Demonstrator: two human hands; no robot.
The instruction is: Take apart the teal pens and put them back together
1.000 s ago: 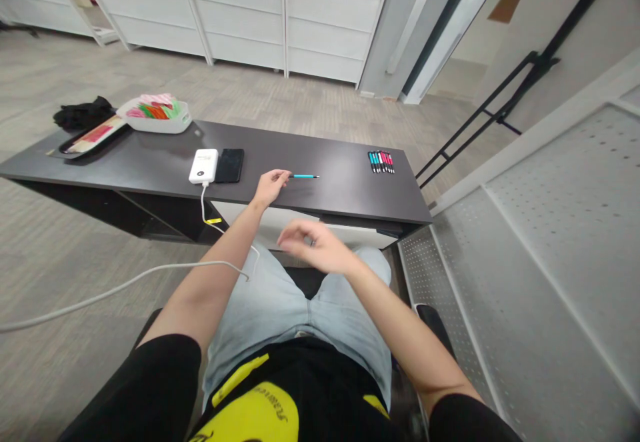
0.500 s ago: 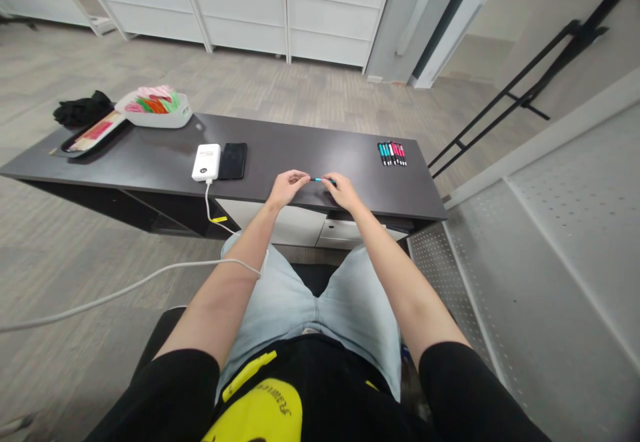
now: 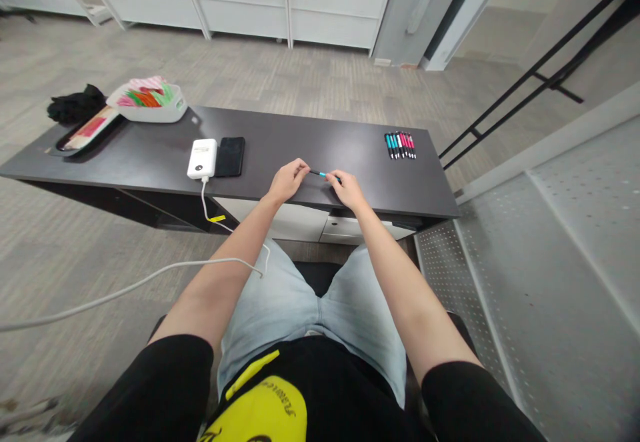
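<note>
A slim pen [image 3: 317,173], black with a blue section, spans the gap between my hands just above the dark desktop [image 3: 285,137]. Its left end is pinched in the fingertips of my left hand [image 3: 289,179]. My right hand [image 3: 345,187] has its fingers closed round the blue end, which they partly hide. Farther right on the desktop lies a neat row of several pens [image 3: 400,145], some blue, some pink-red, with dark grips.
A white power adapter [image 3: 202,159] with a cable stands beside a black phone-like slab [image 3: 231,157]. At the far left are a white bin [image 3: 150,112] of colourful strips, a black tray [image 3: 87,134] and black cloth [image 3: 75,103]. A perforated panel [image 3: 560,249] rises at right.
My hands have drawn slightly apart, and more of the pen's black part shows between them. The head view has shifted a little.
</note>
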